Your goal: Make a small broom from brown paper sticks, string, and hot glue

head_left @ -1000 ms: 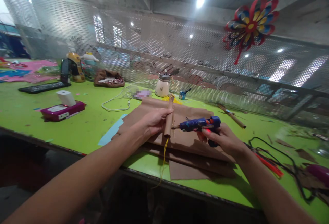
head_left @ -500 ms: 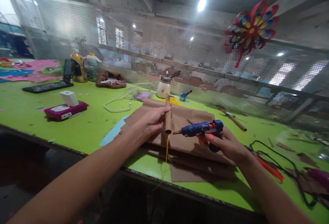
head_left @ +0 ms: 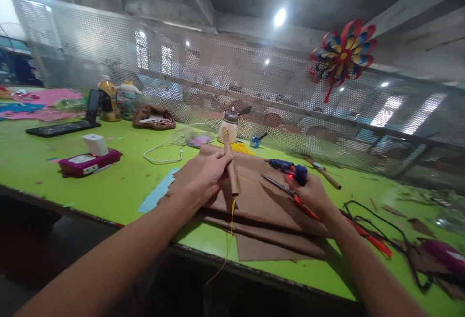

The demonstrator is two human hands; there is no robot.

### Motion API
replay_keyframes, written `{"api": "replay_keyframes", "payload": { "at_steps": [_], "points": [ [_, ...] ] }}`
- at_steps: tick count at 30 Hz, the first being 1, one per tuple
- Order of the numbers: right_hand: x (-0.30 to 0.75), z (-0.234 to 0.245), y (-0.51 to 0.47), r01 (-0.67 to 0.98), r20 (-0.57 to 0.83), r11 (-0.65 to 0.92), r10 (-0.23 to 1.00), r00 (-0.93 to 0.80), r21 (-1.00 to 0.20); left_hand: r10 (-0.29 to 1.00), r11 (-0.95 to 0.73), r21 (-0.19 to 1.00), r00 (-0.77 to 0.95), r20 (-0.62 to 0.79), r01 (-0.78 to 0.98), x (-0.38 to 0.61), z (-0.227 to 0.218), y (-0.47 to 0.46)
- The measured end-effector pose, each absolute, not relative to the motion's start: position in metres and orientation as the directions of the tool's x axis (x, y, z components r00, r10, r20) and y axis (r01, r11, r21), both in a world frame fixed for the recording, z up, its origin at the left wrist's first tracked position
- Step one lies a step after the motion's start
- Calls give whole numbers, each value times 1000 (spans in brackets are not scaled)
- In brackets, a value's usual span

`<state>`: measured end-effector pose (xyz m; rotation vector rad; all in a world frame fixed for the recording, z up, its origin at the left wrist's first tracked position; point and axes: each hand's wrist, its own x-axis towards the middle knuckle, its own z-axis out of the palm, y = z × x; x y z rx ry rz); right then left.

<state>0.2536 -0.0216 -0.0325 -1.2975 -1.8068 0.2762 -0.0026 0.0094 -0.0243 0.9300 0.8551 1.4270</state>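
Between the thumb and fingers of my left hand [head_left: 212, 174] is a rolled brown paper tube [head_left: 231, 174], tilted, its open end toward me. Yellow string [head_left: 232, 225] hangs from that end past the table edge, and more yellow is wound near the far end. My right hand [head_left: 312, 191] is closed around a blue hot glue gun [head_left: 288, 169] with a red light, its nozzle pointing left, apart from the tube. Scissors with red handles [head_left: 279, 186] lie partly under my right hand. Beneath both hands are stacked sheets of brown paper [head_left: 265, 210].
A purple power strip [head_left: 89, 163] with a white plug stands at left, beside a white cable [head_left: 163, 162]. Behind the paper are a whitish jar [head_left: 227, 125] and a small blue bottle [head_left: 255, 141]. Another brown tube [head_left: 329, 176] and a black cord [head_left: 381, 210] lie at right.
The glue gun has moved right and away from me, its nozzle leaving the tube's near end. The tube now leans more to the left at its far end. The scissors are less covered.
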Motion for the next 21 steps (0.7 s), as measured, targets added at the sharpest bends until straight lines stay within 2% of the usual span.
{"api": "replay_keyframes", "payload": {
  "at_steps": [4,8,10,14,21],
  "points": [
    [259,-48,0,801,543,341,840,-24,-493,997,-75,924,-23,72,-376,-1,-23,4],
    [261,-45,27,946,482,184,876,-35,-267,997,-72,931,-24,68,-357,1,-24,2],
    [258,-39,40,968,470,156,881,-46,-198,998,-63,932,-7,64,-356,2,-26,2],
    [244,-31,65,982,452,152,888,-84,-116,997,-50,929,31,66,-367,3,-28,4],
    [235,-21,84,975,286,209,942,-178,-81,995,-9,929,88,45,-371,2,-32,8]
  ]
}}
